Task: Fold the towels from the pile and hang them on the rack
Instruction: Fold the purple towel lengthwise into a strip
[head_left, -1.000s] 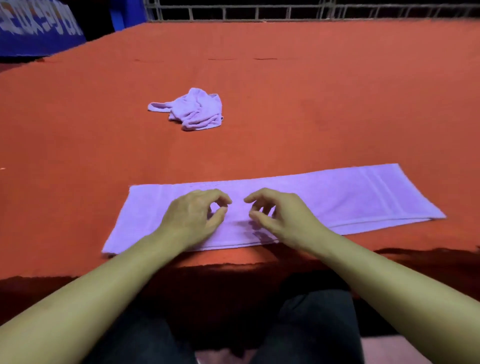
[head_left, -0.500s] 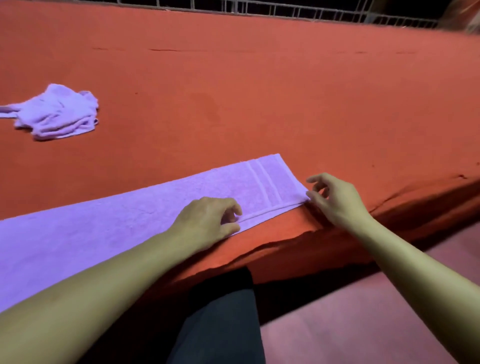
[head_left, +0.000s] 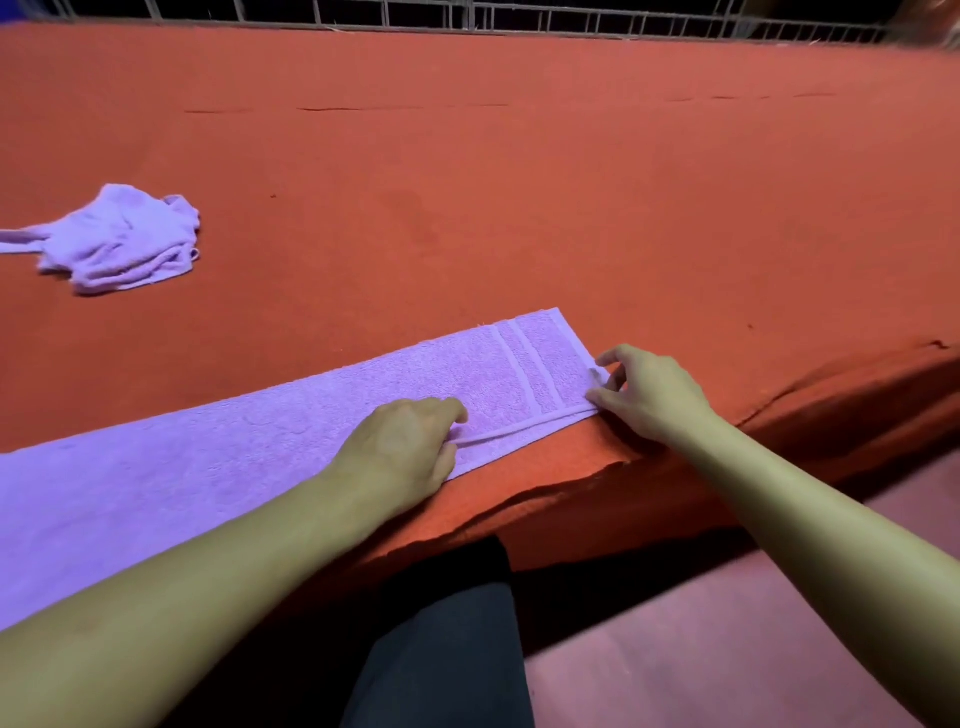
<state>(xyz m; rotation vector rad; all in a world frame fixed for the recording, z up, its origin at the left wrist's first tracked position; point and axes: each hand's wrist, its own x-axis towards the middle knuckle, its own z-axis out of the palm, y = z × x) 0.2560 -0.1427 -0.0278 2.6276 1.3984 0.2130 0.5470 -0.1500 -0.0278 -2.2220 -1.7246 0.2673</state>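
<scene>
Towel in hand: the long lilac towel lies flat along the near edge of the orange-covered table, already doubled lengthwise, with two layers showing along its near side; its striped end points toward the table's right.
Table: a broad orange cloth covers it from the near edge to the far edge; the cloth's near hem is ragged and hangs a little over the front.
Rack: a metal railing runs behind the table's far edge; I cannot tell whether this is the hanging rack, and no towel hangs on it.
Pile: one crumpled lilac towel sits toward the table's left edge, well apart from the flat one, not yet folded.
Left hand: the left hand rests on the towel's near side with fingers curled, pinching the doubled edge.
Right hand: the right hand grasps the near right corner of the towel between thumb and fingers.
Done so far: by my reading, the first lengthwise fold only.
Left to do: probably squaring this end, folding the towel across, hanging it, then handling the crumpled one; the task looks early.
</scene>
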